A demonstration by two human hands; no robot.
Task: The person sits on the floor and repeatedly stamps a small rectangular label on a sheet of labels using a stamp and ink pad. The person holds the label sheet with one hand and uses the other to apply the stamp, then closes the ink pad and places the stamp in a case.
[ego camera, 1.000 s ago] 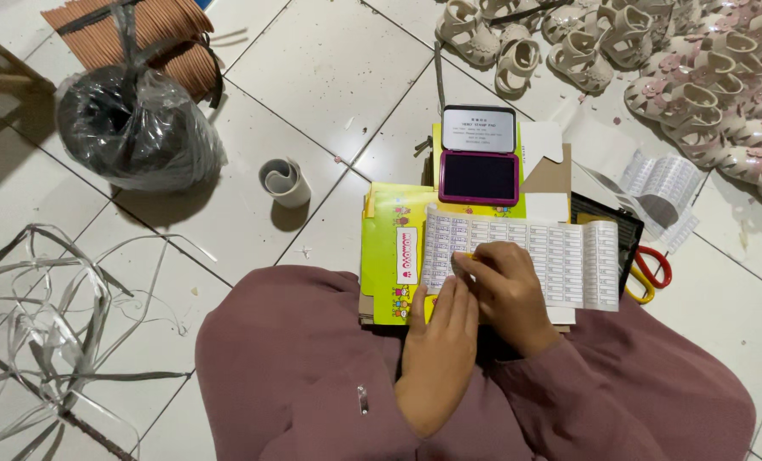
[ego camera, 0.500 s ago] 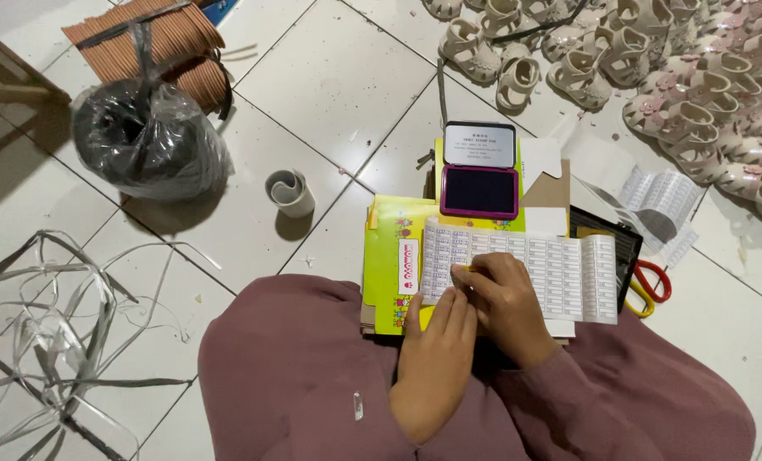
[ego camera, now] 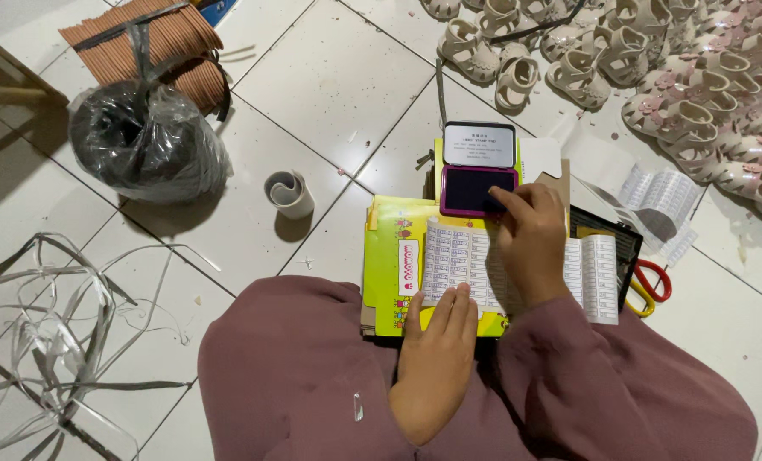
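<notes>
My left hand [ego camera: 439, 333] lies flat with fingers together on the near edge of a white sheet of small printed labels [ego camera: 462, 265], which rests on a yellow-green flat box [ego camera: 389, 265] on my lap. My right hand [ego camera: 530, 235] reaches forward, its fingertips closed on something small and pressed onto the dark pad of an open ink pad case [ego camera: 476, 171] with a magenta rim. What the fingers pinch is hidden. Both arms wear mauve sleeves.
White tiled floor. A small paper roll [ego camera: 289, 193] stands left of the box. A black plastic bag [ego camera: 146, 141] and a brown corrugated bundle [ego camera: 163, 47] lie far left, loose strapping [ego camera: 56, 341] near left. Red-and-yellow scissors [ego camera: 650, 286] right; many pale sandals [ego camera: 654, 60] far right.
My right hand has left the label sheet and moved forward onto the ink pad. My left hand has stayed on the sheet's near edge.
</notes>
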